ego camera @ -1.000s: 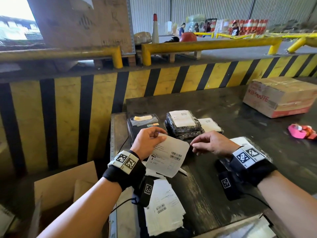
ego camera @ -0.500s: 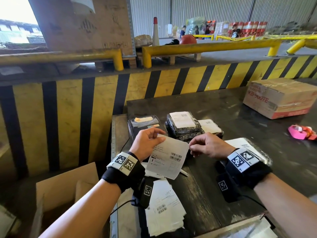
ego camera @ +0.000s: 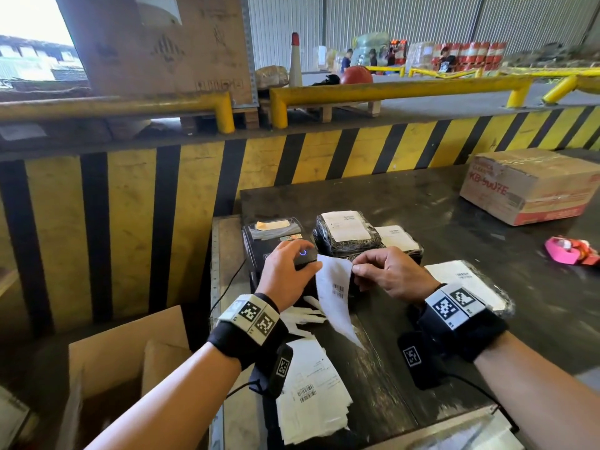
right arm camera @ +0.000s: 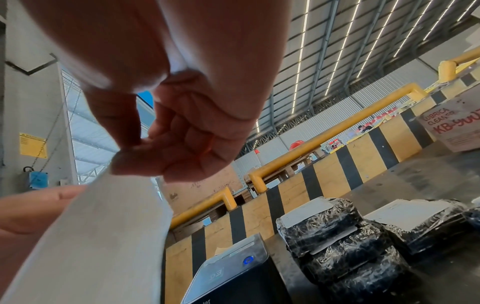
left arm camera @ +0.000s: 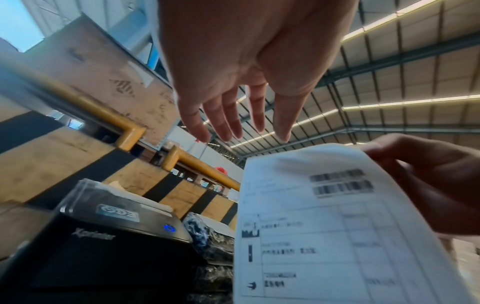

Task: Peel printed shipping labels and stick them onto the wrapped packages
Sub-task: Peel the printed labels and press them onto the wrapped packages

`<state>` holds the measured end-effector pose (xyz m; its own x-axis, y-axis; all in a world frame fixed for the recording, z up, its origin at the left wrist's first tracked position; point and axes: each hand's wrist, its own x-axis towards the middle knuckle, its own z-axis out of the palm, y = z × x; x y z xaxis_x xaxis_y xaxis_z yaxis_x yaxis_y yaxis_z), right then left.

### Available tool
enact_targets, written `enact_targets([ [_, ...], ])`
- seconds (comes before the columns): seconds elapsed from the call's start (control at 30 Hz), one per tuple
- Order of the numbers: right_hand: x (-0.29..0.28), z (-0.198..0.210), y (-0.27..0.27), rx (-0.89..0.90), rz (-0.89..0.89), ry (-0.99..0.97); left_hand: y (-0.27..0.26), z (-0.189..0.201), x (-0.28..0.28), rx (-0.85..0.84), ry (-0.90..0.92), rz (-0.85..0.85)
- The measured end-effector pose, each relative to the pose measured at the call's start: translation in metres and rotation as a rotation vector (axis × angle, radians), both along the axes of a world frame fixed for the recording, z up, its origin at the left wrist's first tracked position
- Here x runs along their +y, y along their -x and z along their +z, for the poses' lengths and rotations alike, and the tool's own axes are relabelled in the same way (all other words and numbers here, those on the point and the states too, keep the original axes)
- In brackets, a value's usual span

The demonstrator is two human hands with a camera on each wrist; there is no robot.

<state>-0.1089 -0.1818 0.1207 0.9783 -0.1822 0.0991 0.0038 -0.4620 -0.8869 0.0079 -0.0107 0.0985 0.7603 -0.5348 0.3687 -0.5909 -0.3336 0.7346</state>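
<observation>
A white shipping label (ego camera: 334, 297) with barcodes hangs in the air over the table edge. My right hand (ego camera: 355, 269) pinches its top corner between thumb and forefinger, as the right wrist view shows (right arm camera: 124, 158). My left hand (ego camera: 287, 271) hovers over the black label printer (ego camera: 272, 238), left of the label. Its fingers (left arm camera: 233, 123) are straight and hold nothing. Behind the label stand black wrapped packages (ego camera: 347, 245) stacked together, each with a label on top. Another wrapped package (ego camera: 470, 280) lies partly under my right wrist.
A pile of loose printed sheets (ego camera: 311, 384) lies at the table's near left edge. A taped cardboard box (ego camera: 532, 186) and a pink tape dispenser (ego camera: 568, 250) sit at the right. An open carton (ego camera: 123, 352) stands on the floor at left, before the striped barrier (ego camera: 194, 190).
My left hand has let go of the label and moved up over the printer, fingers spread. My right hand has taken the label by its top corner, and the sheet now hangs turned edgewise.
</observation>
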Motion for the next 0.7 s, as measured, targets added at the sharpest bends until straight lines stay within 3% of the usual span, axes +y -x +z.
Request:
enact_targets([
  [0.2,0.009,-0.008,-0.003,-0.065,-0.008,-0.056,0.022,0.004,-0.014,0.253,0.072,-0.173],
  [0.7,0.011,-0.018,-0.006,-0.059,0.021,-0.104,0.030,0.002,-0.016,0.420,0.102,-0.241],
])
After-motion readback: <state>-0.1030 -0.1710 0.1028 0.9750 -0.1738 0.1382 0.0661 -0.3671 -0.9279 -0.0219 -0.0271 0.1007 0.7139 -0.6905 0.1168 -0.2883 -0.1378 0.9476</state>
